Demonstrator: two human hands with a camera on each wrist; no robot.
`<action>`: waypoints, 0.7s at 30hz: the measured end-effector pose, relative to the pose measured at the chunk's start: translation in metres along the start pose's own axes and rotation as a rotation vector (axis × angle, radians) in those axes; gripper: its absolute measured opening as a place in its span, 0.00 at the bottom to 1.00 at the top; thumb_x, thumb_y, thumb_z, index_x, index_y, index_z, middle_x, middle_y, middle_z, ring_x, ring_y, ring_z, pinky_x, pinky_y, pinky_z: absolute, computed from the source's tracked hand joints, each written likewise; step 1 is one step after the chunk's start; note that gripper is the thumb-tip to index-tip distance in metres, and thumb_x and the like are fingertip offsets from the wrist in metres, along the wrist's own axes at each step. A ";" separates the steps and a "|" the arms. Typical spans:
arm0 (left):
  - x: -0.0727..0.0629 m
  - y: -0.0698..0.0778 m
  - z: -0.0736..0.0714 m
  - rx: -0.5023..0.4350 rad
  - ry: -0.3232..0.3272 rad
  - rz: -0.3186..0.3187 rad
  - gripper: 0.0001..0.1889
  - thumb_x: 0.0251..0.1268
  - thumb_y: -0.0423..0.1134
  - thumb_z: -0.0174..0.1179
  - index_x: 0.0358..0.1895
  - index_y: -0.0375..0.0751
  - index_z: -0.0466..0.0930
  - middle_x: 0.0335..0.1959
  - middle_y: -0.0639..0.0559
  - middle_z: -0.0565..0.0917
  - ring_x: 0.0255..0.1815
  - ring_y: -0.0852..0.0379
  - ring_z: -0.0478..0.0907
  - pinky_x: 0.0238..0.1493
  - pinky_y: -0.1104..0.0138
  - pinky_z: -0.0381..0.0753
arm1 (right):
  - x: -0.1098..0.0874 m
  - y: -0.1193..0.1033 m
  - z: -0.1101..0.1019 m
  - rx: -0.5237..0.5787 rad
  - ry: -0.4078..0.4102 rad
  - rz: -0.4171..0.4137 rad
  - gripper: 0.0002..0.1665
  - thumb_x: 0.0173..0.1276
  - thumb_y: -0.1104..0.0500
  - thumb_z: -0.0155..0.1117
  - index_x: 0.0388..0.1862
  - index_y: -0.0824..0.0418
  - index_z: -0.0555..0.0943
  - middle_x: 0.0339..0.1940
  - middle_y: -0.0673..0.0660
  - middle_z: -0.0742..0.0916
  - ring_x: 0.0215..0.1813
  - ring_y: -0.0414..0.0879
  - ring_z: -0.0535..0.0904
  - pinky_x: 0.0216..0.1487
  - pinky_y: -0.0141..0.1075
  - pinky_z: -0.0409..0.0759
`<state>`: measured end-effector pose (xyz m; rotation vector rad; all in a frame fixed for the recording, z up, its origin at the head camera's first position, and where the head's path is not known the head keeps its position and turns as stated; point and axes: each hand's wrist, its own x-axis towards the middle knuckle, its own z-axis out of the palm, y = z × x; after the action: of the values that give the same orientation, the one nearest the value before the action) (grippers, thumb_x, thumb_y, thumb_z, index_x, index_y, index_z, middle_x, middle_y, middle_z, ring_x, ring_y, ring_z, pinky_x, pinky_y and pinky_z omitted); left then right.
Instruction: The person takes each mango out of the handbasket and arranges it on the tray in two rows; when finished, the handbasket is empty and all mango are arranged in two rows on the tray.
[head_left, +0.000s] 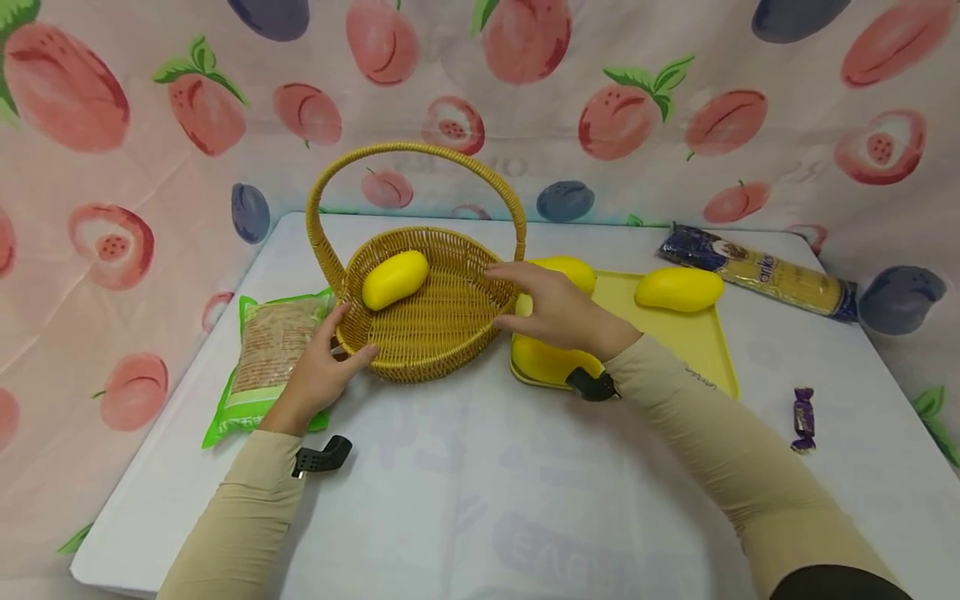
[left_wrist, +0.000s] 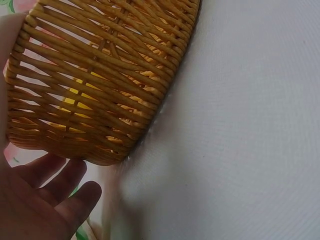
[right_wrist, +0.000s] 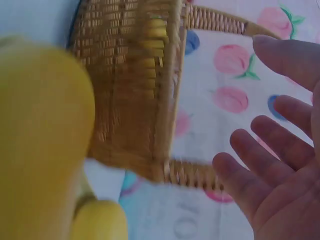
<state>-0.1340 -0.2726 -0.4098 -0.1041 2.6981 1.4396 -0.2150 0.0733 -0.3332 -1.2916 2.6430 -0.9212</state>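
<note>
A wicker basket (head_left: 420, 362) with a tall arched handle stands on the table, one yellow mango (head_left: 395, 281) lying in its left side. My left hand (head_left: 322, 371) holds the basket's near left rim, thumb toward the front and fingers along the outer side. In the left wrist view those fingers (left_wrist: 75, 185) rest lightly bent against the weave. My right hand (head_left: 558, 308) hovers by the basket's right rim with nothing in it, its fingers (right_wrist: 255, 150) spread in the right wrist view. Beneath it, a yellow tray (head_left: 637, 333) bears more mangoes, one nearest (head_left: 547, 360) partly hidden.
Another mango (head_left: 678, 289) lies at the tray's far right. Behind it is a pack of spaghetti (head_left: 765, 271). A purple wrapped candy (head_left: 803, 419) lies on the right. A green-edged bag (head_left: 270, 350) lies left of the basket. Fruit-printed cloth hangs behind the table.
</note>
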 end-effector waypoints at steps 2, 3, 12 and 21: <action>0.000 0.000 0.000 -0.004 0.001 -0.001 0.47 0.70 0.53 0.62 0.83 0.53 0.42 0.80 0.37 0.50 0.71 0.32 0.62 0.68 0.41 0.64 | 0.008 -0.003 0.007 0.007 -0.005 -0.004 0.39 0.67 0.54 0.72 0.73 0.65 0.70 0.72 0.61 0.74 0.74 0.54 0.65 0.73 0.47 0.62; 0.000 0.000 0.000 -0.004 0.001 -0.002 0.47 0.70 0.54 0.62 0.83 0.53 0.42 0.80 0.37 0.50 0.71 0.32 0.61 0.68 0.41 0.64 | 0.011 -0.004 0.010 0.009 -0.012 -0.003 0.39 0.68 0.54 0.72 0.73 0.66 0.69 0.72 0.61 0.74 0.74 0.54 0.65 0.74 0.46 0.62; -0.001 0.000 0.000 -0.001 0.004 0.002 0.47 0.70 0.53 0.62 0.83 0.52 0.42 0.80 0.37 0.49 0.72 0.32 0.61 0.68 0.41 0.63 | 0.040 -0.012 0.035 0.035 -0.037 0.022 0.40 0.68 0.53 0.71 0.74 0.65 0.68 0.73 0.60 0.73 0.74 0.53 0.64 0.75 0.41 0.59; -0.001 0.002 0.000 0.012 0.004 -0.009 0.47 0.70 0.56 0.62 0.83 0.53 0.42 0.80 0.37 0.49 0.72 0.32 0.60 0.68 0.40 0.62 | 0.070 -0.021 0.056 0.053 -0.016 0.051 0.40 0.69 0.51 0.70 0.75 0.63 0.68 0.73 0.58 0.72 0.75 0.49 0.64 0.75 0.35 0.57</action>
<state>-0.1330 -0.2715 -0.4082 -0.1175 2.7053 1.4224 -0.2289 -0.0157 -0.3534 -1.2088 2.6072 -0.9629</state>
